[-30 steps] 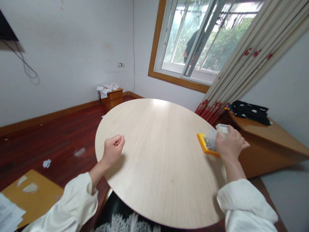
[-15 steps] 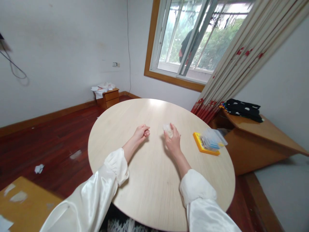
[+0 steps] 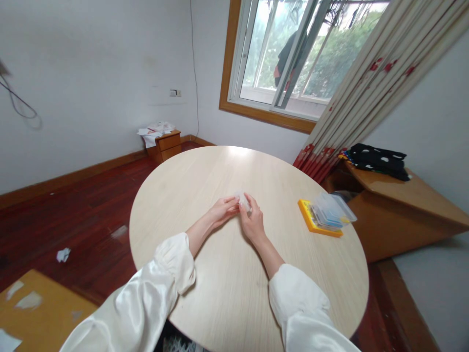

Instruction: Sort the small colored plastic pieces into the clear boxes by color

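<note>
A small, clear, whitish plastic box (image 3: 243, 201) is held above the middle of the round table (image 3: 223, 303). My right hand (image 3: 252, 219) is closed around it from the right, with thumb and fingers on its sides. On the other side, my left hand (image 3: 224, 211) meets the box, its closed fingertips pressed against the box's left edge. Whether anything small sits under the left fingers is hidden. The exact kind of box is too small to make out.
On the table's right side lies a yellow tray (image 3: 311, 222) with clear plastic cases (image 3: 331, 210) stacked on it. A tilted wooden desk (image 3: 406, 210) with folded black cloth (image 3: 381, 161) stands beyond. A brown board (image 3: 44, 313) is at lower left.
My left hand has moved right, its fist loosening, and now touches the box. My right hand has brought the box a little to the left, so both hands meet.
</note>
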Available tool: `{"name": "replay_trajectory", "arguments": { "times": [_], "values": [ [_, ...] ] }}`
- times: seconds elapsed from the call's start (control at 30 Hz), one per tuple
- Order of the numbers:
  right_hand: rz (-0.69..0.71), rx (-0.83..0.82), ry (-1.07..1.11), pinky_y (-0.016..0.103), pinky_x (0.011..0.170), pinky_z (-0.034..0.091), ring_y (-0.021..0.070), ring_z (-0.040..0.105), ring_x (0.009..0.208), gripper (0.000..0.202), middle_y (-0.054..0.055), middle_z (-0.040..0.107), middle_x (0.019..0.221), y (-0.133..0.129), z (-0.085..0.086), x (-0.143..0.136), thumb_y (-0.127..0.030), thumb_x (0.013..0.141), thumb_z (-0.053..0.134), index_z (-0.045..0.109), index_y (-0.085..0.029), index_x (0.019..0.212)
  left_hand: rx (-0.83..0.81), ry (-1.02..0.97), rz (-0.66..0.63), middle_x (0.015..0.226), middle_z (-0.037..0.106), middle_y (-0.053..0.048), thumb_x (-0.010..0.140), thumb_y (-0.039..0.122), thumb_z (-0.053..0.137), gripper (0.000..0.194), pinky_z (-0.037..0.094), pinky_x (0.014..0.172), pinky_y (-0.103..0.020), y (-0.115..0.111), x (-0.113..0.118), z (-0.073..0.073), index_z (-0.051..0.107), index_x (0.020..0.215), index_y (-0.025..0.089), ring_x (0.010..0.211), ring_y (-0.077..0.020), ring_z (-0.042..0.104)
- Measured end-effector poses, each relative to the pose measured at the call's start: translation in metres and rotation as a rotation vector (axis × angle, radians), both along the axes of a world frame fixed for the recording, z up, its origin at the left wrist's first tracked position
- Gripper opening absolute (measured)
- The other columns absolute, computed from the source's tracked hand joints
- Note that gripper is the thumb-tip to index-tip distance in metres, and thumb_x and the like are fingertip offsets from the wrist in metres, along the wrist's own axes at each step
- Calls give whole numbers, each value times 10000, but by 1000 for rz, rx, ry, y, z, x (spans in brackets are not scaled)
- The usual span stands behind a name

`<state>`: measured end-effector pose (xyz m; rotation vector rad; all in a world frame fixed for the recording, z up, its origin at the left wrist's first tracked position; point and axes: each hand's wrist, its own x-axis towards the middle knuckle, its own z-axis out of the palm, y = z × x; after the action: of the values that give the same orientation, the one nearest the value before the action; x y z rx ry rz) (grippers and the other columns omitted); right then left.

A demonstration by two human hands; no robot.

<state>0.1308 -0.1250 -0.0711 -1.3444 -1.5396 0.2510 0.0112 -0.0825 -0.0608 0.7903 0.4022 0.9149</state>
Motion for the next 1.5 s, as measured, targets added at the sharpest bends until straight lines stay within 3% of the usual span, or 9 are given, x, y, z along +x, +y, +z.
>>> {"name": "replay_trajectory", "arguments": {
  "times": [0.57, 0.9, 1.1, 1.5],
  "values": [
    [21, -48, -77, 444, 991, 416, 259, 553, 1149, 451, 159, 589, 1245, -1, 2, 0, -391, 904, 368, 541, -128, 1227, -50, 81, 149, 817, 680, -77, 556, 213, 830, 384, 457, 748, -249, 4, 1, -7, 651, 868, 78, 726, -115, 622],
    [29, -57, -111, 443, 952, 449, 254, 581, 1112, 433, 142, 598, 1238, 1, -3, 2, -372, 910, 359, 525, -157, 1247, -37, 152, 191, 763, 664, -42, 502, 258, 851, 434, 447, 754, -253, 5, 1, -7, 636, 841, 94, 712, -102, 608],
    [31, -77, -150, 433, 944, 460, 264, 585, 1110, 456, 166, 591, 1240, 0, -2, 3, -352, 912, 328, 507, -114, 1258, -44, 203, 233, 731, 660, -26, 487, 246, 850, 412, 447, 780, -278, 4, 2, -5, 620, 803, 116, 696, -101, 605],
    [70, -11, -223, 386, 861, 506, 237, 615, 1047, 412, 164, 623, 1167, 1, 2, 0, -304, 934, 261, 462, -117, 1242, 60, 280, 299, 626, 634, 8, 405, 323, 861, 467, 440, 734, -287, 3, 3, -1, 612, 749, 129, 614, -96, 573]
  ]
}}
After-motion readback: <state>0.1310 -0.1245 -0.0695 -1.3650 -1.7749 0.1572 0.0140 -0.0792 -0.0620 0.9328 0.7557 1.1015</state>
